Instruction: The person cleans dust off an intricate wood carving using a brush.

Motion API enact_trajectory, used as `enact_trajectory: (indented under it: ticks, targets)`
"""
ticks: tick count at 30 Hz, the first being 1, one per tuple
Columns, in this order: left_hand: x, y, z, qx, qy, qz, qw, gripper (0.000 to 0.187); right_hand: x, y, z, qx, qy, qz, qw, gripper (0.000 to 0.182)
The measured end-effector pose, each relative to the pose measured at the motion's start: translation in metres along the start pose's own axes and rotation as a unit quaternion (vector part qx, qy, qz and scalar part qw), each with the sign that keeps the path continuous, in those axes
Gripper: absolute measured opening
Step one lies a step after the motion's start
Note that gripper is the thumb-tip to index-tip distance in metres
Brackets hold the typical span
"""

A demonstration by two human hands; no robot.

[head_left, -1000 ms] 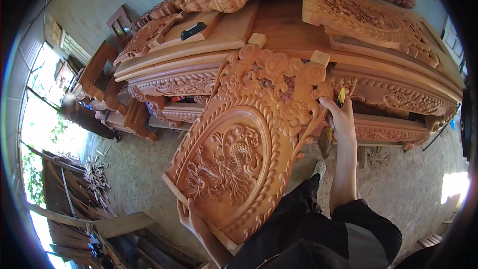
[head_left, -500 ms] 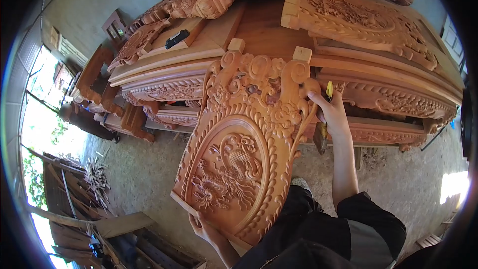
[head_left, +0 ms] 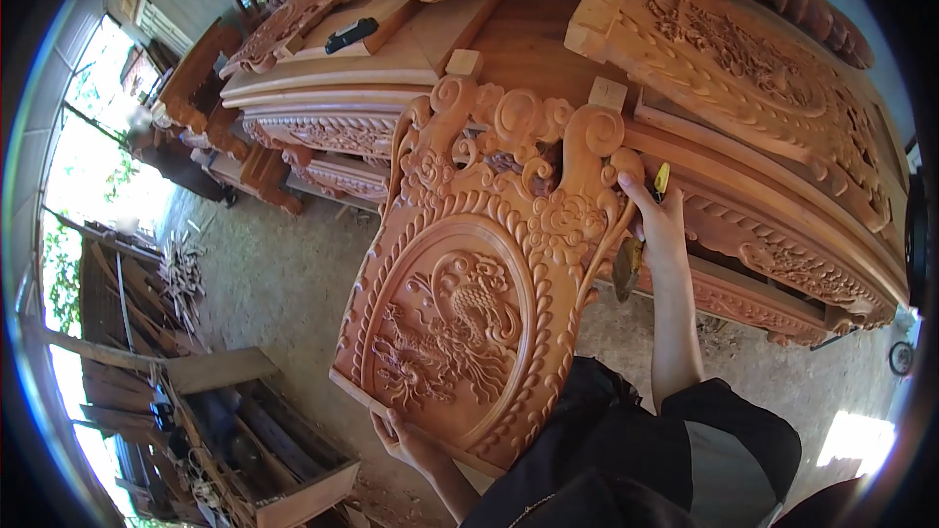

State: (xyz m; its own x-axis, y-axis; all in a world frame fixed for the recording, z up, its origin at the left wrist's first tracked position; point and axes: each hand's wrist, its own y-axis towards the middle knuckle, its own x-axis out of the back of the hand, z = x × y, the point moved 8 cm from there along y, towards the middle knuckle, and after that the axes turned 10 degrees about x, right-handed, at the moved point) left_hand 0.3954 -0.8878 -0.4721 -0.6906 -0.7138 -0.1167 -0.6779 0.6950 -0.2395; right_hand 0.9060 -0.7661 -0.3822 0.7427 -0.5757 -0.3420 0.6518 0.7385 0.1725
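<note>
A carved wooden panel with a dragon in an oval frame and scrolls along its top is held tilted in front of me. My left hand is closed on its bottom edge, with the fingers partly behind the wood. At the upper right edge, my right hand grips the panel with the thumb on the scrollwork. A yellow-handled putty knife is also in that hand, its grey blade pointing down. The panel's top leans by the workbench edge, near two small wood blocks.
Another carved panel lies on the large carved wooden furniture piece ahead. A black object rests on boards at the left. An open wooden box and scrap wood stand lower left. Another person is at the far left.
My view has turned and shifted, so the furniture sits lower on the right and more of the wooden box shows. Both hands keep their grip on the panel.
</note>
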Motion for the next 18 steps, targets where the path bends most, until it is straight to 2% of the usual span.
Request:
enact_trajectory:
  ticks: [4,9,11,13,17,18]
  targets:
    - [0.001,-0.003,0.008,0.008,-0.003,-0.021,1.000,0.046,-0.004,0.002,0.001,-0.010,-0.014,0.021,1.000,0.030]
    - [-0.008,-0.013,0.007,0.003,0.004,-0.020,1.000,0.046,-0.002,-0.009,-0.012,-0.032,-0.006,0.000,0.999,0.030]
    - [-0.007,-0.010,0.017,0.017,-0.013,-0.011,1.000,0.050,0.000,-0.021,-0.023,-0.037,-0.026,0.004,0.999,0.031]
    - [-0.004,-0.006,0.024,0.013,0.029,-0.003,1.000,0.053,-0.004,-0.037,-0.035,-0.043,-0.050,0.008,0.998,0.033]
    - [-0.003,0.007,0.047,0.042,0.004,0.039,0.998,0.053,-0.009,-0.067,-0.035,0.008,-0.094,-0.001,0.996,0.035]
    - [-0.006,0.009,0.051,0.055,-0.001,0.075,0.996,0.048,-0.010,-0.074,-0.035,0.015,-0.126,0.002,0.992,0.035]
